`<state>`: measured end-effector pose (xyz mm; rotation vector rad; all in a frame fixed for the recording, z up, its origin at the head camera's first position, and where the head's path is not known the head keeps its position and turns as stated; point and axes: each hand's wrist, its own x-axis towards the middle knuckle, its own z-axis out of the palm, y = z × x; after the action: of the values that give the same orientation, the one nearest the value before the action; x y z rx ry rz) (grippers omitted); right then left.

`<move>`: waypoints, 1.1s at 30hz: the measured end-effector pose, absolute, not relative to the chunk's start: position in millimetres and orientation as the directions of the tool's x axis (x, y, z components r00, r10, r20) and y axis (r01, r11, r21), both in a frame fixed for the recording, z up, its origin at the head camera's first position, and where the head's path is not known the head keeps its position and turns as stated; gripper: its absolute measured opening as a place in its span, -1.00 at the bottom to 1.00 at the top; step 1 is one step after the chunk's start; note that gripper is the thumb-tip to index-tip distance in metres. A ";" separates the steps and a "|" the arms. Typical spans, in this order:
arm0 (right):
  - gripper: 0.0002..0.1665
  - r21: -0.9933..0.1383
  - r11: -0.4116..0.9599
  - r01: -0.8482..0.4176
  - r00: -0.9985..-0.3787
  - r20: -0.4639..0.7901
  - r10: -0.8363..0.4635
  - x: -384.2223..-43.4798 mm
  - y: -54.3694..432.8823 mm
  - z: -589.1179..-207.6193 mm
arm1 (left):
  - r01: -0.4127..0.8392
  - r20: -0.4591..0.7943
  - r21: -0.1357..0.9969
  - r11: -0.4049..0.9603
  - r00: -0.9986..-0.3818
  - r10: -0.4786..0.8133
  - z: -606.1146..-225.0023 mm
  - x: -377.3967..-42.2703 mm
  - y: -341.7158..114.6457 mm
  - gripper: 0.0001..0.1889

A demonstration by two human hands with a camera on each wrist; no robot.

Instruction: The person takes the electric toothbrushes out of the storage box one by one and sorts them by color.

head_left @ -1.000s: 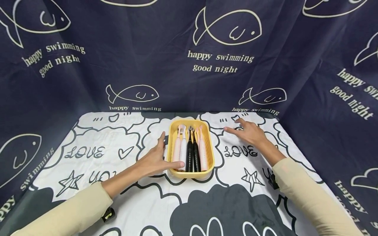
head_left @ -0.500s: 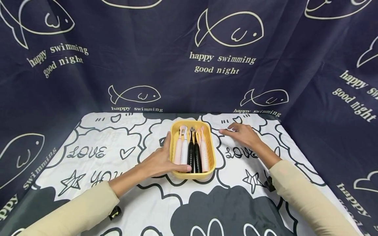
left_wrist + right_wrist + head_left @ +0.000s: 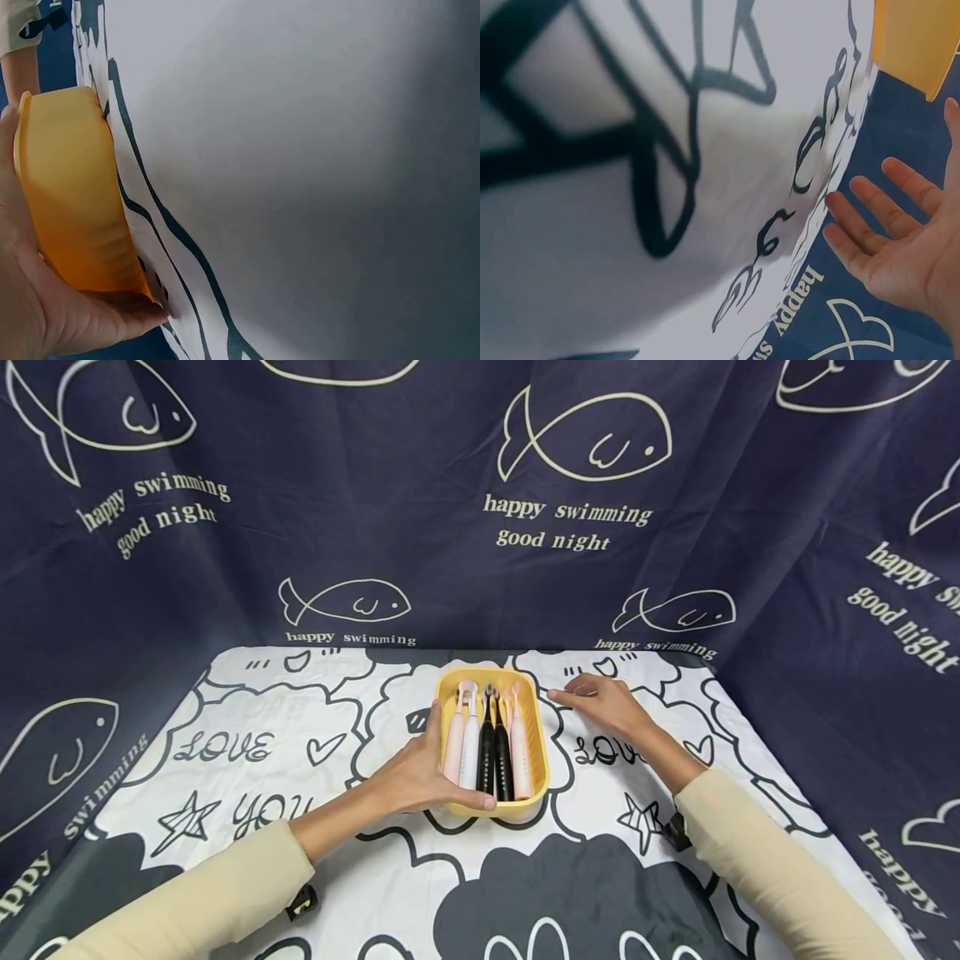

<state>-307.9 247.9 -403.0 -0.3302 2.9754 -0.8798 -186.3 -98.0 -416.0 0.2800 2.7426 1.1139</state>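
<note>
A yellow basket [image 3: 540, 752] is sitting on the table [image 3: 360, 893], at its far middle. Inside, toothbrushes are lying side by side with heads pointing to the far end: a pink toothbrush [image 3: 454, 752] and a white toothbrush [image 3: 468, 756] on the left, two black toothbrushes [image 3: 486, 760] in the middle, and a pale pink one [image 3: 520, 760] on the right. The left hand [image 3: 416, 775] is resting against the near left corner, its fingers and thumb spread apart, thumb extending along the near rim. The right hand [image 3: 606, 703] is hanging just beside the right wall, fingers apart, holding nothing. A dark blue curtain [image 3: 450, 527] with fish outlines is hanging behind.
</note>
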 end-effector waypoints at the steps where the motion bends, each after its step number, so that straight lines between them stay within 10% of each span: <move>1: -0.15 -0.553 0.810 -0.196 -0.977 0.041 -0.208 -307.4 247.0 -403.7 | 0.104 -0.094 0.703 0.703 -0.967 0.236 -416.4 -186.1 -97.6 0.94; 23: -0.42 -0.892 0.436 -0.121 -0.950 -0.023 -0.313 -293.6 218.7 -410.1 | 0.079 -0.127 0.689 0.720 -0.965 0.228 -421.9 -185.0 -94.0 0.94; 33: -0.52 -0.865 0.475 -0.163 -0.939 -0.011 -0.343 -294.1 195.3 -406.2 | 0.054 -0.156 0.687 0.725 -0.963 0.220 -416.3 -185.8 -97.8 0.94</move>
<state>-294.1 195.3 -406.2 -0.4402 2.5364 -1.4575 -185.8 -97.8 -416.3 0.2175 2.7026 1.0655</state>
